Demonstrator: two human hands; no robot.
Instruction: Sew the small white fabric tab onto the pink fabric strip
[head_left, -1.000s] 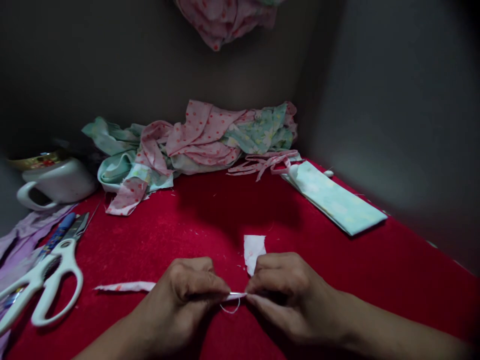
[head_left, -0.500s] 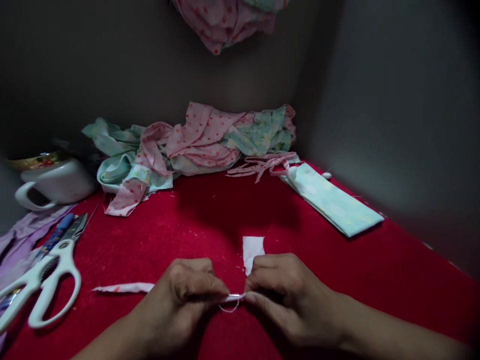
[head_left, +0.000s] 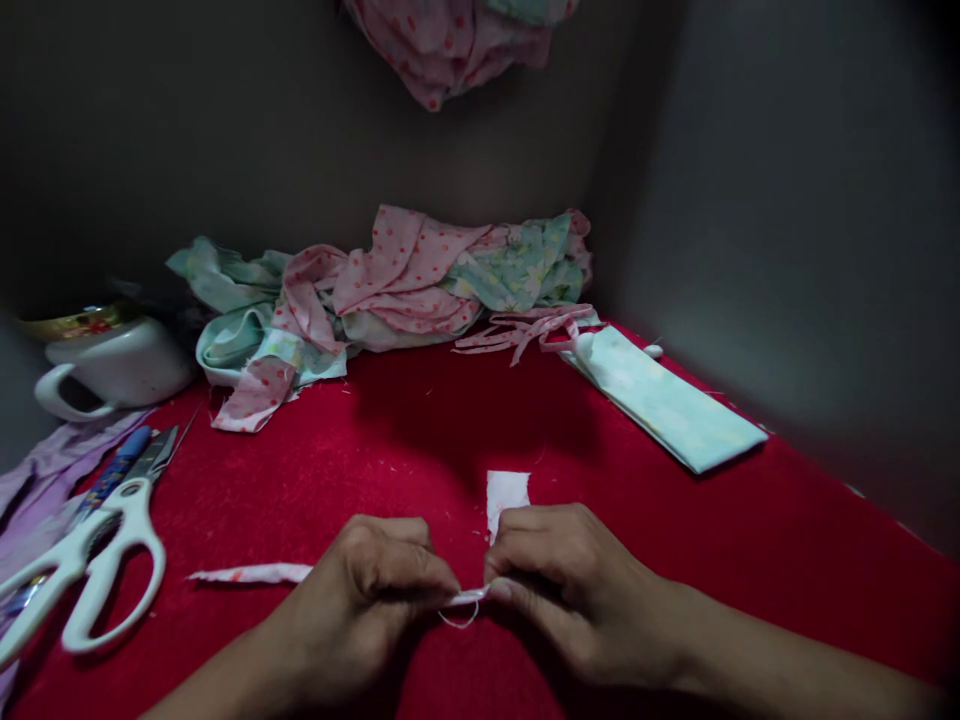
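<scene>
My left hand (head_left: 386,580) pinches a narrow, folded pink-white fabric strip (head_left: 251,574), whose loose end sticks out to the left over the red cloth. My right hand (head_left: 562,585) grips the other end of the strip between thumb and fingers. Between the two hands a short stretch of it shows, with a thin white thread (head_left: 459,624) hanging in a loop below. Whether a needle is there is too small to tell. Behind my right hand's fingers lies a small white fabric piece (head_left: 508,490), partly covered.
White-handled scissors (head_left: 135,545) lie at the left beside a blue tool (head_left: 120,462) and purple cloth (head_left: 52,465). Behind them is a white mug (head_left: 120,368). Crumpled pink and green fabric (head_left: 412,275) lies at the back, and folded pale green cloth (head_left: 667,400) at the right.
My right hand has shifted very slightly left, narrowing the gap between the hands. The shiny glint seen between them earlier is fainter. Both hands keep their hold.
</scene>
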